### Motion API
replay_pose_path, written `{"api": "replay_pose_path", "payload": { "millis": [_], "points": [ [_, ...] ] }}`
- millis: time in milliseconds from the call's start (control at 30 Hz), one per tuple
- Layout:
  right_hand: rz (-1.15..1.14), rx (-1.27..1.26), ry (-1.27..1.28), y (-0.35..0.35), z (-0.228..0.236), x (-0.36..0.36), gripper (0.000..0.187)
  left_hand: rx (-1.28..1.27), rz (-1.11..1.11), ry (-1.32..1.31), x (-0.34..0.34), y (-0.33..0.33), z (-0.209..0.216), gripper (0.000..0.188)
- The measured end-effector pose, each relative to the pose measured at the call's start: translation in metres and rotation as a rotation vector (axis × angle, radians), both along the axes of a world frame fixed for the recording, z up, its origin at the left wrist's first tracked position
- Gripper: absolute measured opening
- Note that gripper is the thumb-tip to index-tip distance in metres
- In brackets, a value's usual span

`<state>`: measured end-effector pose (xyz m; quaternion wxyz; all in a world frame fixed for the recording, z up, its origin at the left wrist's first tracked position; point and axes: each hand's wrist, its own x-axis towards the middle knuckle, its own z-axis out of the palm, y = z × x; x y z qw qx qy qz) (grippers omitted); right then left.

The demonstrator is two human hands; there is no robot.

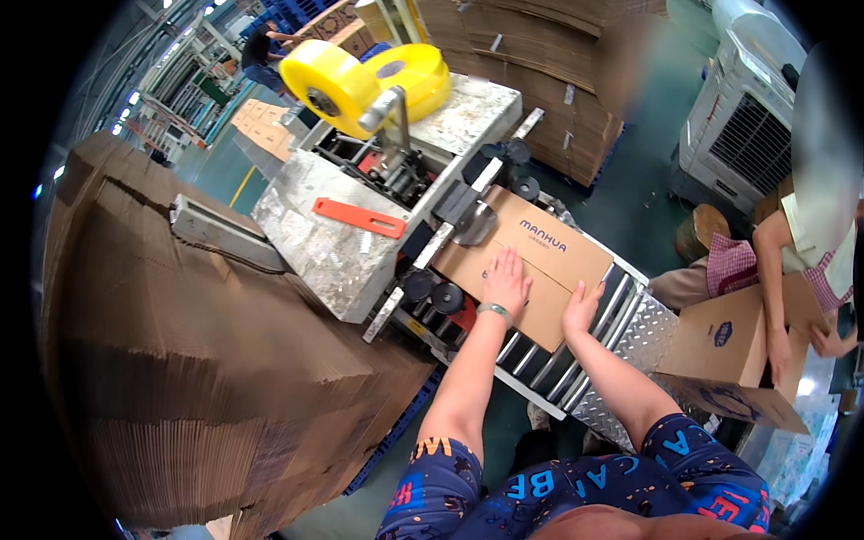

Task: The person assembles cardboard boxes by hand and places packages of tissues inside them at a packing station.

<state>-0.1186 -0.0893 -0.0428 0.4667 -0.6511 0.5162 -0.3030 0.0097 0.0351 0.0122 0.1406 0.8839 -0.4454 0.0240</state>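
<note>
A brown cardboard box [576, 259] lies with its closed top flaps facing up on the roller conveyor [538, 364]. Its far end reaches under the head of a carton sealing machine [464, 214]. My left hand [507, 286] rests flat on the box top, fingers stretched out, with a band around the wrist. My right hand [583, 310] is against the box's near right end, its palm on the edge and fingers apart. Neither hand is wrapped around anything.
Yellow tape rolls [337, 85] sit above the machine; an orange flat tool [358, 218] lies on its table. Flattened cartons [180, 360] are stacked at left. At right, a co-worker's arm [776, 279] reaches over an open carton [720, 337], near an air cooler [742, 126].
</note>
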Motion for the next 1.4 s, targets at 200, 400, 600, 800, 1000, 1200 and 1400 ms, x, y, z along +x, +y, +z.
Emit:
{"api": "replay_pose_path", "payload": {
  "millis": [200, 400, 600, 800, 1000, 1200, 1400],
  "points": [
    [0.369, 0.173, 0.268, -0.016, 0.013, 0.028, 0.06, -0.059, -0.083, 0.046, -0.077, 0.086, 0.046, 0.051],
    [1.105, 0.065, 0.315, -0.034, -0.053, -0.117, 0.041, -0.188, 0.159, -0.315, -0.073, 0.222, 0.21, 0.04],
    [1.614, -0.057, 0.782, -0.026, -0.163, -0.345, 0.03, -0.217, 0.201, -1.381, -0.074, 0.285, 0.435, 0.031],
    [1.333, 0.076, 0.788, -0.041, -0.134, -0.384, 0.034, -0.133, 0.679, -1.408, -0.133, 0.25, 0.541, 0.031],
    [1.016, 0.089, 0.506, -0.028, -0.075, -0.365, 0.034, -0.048, 0.531, -1.532, -0.179, 0.283, 0.57, 0.017],
    [0.861, -0.051, 0.132, -0.051, 0.04, -0.4, 0.031, -0.098, -0.05, -1.662, -0.309, 0.13, 0.587, 0.05],
    [0.902, -0.275, -0.053, -0.054, 0.187, -0.489, 0.088, -0.16, -0.514, -1.251, -0.406, 0.028, 0.58, 0.071]
  ]
}}
